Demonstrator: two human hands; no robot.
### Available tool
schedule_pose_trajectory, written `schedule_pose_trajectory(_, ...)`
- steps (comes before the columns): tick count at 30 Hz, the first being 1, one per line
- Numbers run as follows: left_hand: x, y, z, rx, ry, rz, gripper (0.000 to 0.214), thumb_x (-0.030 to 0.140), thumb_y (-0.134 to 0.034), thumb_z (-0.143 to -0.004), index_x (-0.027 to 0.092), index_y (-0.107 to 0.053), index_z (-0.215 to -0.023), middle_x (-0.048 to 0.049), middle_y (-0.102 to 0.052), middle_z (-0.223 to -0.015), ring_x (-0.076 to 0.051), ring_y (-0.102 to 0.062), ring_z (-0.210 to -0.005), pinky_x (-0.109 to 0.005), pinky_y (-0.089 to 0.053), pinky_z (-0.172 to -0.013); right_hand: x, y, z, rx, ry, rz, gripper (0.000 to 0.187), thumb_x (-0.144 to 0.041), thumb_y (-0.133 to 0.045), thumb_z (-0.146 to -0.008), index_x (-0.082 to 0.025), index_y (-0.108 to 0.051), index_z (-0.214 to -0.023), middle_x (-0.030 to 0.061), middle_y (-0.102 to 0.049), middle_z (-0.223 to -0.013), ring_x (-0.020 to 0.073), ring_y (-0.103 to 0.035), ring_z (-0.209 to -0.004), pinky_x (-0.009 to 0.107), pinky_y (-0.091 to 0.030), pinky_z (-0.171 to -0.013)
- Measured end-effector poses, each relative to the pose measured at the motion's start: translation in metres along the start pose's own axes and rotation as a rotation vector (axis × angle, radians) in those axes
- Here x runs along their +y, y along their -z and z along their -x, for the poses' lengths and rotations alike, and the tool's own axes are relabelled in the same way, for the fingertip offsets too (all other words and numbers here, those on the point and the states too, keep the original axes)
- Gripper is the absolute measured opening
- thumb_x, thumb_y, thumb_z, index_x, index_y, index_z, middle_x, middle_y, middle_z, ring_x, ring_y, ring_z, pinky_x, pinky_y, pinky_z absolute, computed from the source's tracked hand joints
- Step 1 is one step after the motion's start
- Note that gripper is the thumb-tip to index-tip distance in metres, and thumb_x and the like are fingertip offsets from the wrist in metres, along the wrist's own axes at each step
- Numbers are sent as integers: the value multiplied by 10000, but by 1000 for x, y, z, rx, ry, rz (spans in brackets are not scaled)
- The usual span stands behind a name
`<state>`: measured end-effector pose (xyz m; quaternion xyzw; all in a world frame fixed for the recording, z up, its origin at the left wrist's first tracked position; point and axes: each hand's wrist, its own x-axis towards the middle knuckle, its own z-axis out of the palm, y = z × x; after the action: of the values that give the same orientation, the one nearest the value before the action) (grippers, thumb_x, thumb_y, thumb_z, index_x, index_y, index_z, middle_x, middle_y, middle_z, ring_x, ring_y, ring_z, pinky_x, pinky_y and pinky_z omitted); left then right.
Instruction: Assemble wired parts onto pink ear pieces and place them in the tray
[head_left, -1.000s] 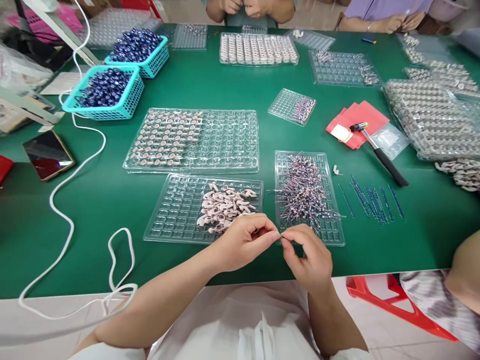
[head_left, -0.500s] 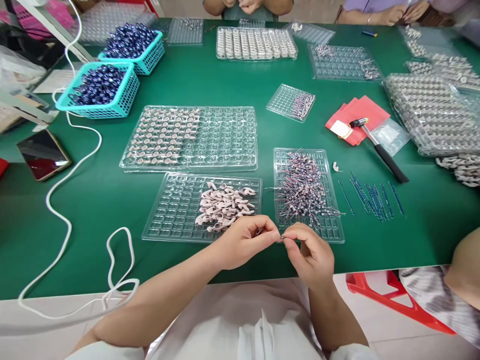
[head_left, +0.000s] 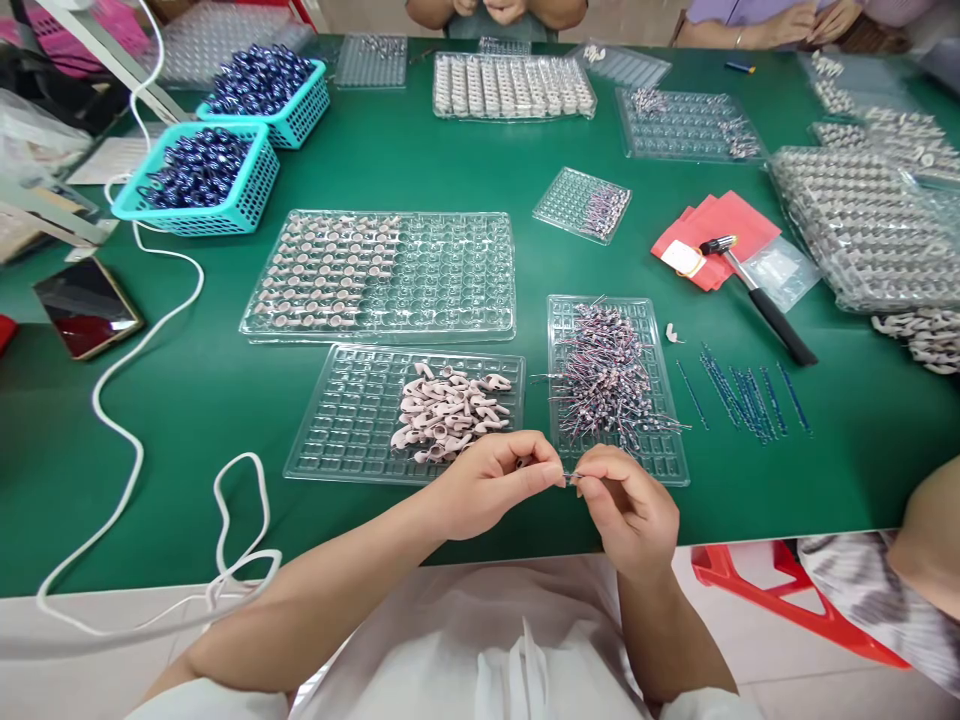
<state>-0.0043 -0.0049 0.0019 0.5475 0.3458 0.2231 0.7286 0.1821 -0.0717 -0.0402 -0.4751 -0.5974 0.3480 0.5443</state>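
My left hand [head_left: 491, 485] is closed in a pinch at the front edge of the trays, thumb against forefinger. Facing it, my right hand [head_left: 630, 505] pinches too. A short thin wire [head_left: 571, 477] spans the small gap between the two sets of fingertips. Something small with a dark spot shows inside the curl of my left fingers; its kind is unclear. Just beyond my left hand, pale earbud-stem shells [head_left: 450, 410] lie heaped on a clear tray [head_left: 337, 420]. Beyond my right hand, a tangle of small wired parts [head_left: 604, 375] covers another clear tray [head_left: 671, 465].
A larger clear tray [head_left: 450, 270] is half filled with shells. Blue baskets [head_left: 199, 218] hold shiny dark-blue pieces. At right lie a hammer [head_left: 772, 315], red packets [head_left: 739, 235] and thin blue strips [head_left: 739, 395]. A phone [head_left: 86, 308] and white cable [head_left: 139, 440] are left.
My right hand has moved slightly to the right, away from my left hand. More of the thin wire now shows between the fingertips.
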Motion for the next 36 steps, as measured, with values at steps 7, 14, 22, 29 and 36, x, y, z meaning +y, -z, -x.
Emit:
schedule_pose_trajectory(7,-4,-1,1,-13,-104,-97,280,367,-518,-984,165,-613,-815,-8,-571,-777,-134,-482,-710,-263,-398,-712,0,0,0,17,-8,-40,133,-145,-573,-941,-235,-671,-950,19,-645,-768,165,-610,-709,330,-507,-653)
schedule_pose_trajectory(14,-2,-4,3,5,-126,-202,316,357,-447,-1009,179,-578,-783,-18,-584,-795,-149,-516,-743,-272,-414,-749,0,-1,0,35,-8,-26,103,-171,-579,-939,-231,-663,-931,23,-646,-753,172,-611,-697,340,-516,-643)
schedule_pose_trajectory(22,-2,-2,3,30,-140,-155,276,316,-479,-999,169,-588,-792,-2,-542,-761,-136,-478,-710,-265,-382,-695,2,0,1,91,0,-56,123,-146,-583,-935,-231,-673,-942,20,-638,-758,170,-608,-710,334,-512,-648)
schedule_pose_trajectory(29,-2,-1,2,67,-74,-47,247,329,-520,-972,160,-613,-818,7,-496,-738,-125,-413,-662,-277,-344,-654,4,0,3,144,-19,-87,133,-132,-595,-927,-232,-682,-943,20,-629,-753,169,-593,-710,334,-501,-647)
schedule_pose_trajectory(36,-9,-1,-2,73,111,502,361,176,-624,-771,153,-701,-1123,-55,-560,-954,-119,-479,-725,-270,-378,-640,6,-2,3,206,-16,-114,143,-108,-607,-917,-222,-694,-927,20,-632,-757,164,-585,-716,322,-484,-651)
